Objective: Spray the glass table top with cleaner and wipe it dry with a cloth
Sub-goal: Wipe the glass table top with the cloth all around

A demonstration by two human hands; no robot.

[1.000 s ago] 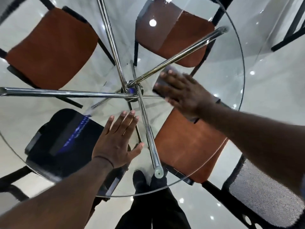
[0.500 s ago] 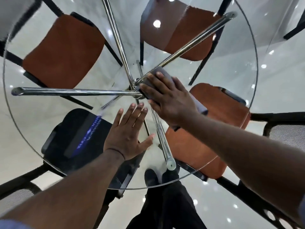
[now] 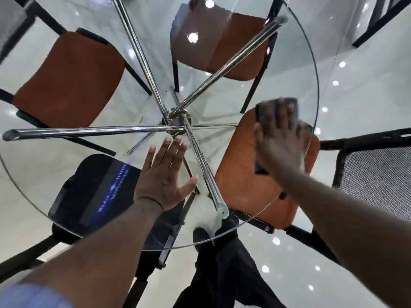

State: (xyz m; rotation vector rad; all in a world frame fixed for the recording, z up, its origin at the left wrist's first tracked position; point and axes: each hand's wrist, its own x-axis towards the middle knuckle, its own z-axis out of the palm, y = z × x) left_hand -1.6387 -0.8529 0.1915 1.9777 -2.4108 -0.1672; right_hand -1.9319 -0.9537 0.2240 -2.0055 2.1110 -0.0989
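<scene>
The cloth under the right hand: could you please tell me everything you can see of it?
The cloth is dark grey, looks soft and is motion-blurred. It lies flat on the glass table top near its right rim, above an orange chair seat seen through the glass. The right hand presses on it with spread fingers, covering most of it; an edge shows beyond the fingertips and another by the wrist.

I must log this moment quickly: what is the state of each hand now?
Left hand: open, fingers spread flat on the glass table top, holding nothing.
Right hand: open and flat, pressing the cloth on the glass near the right rim.
</scene>
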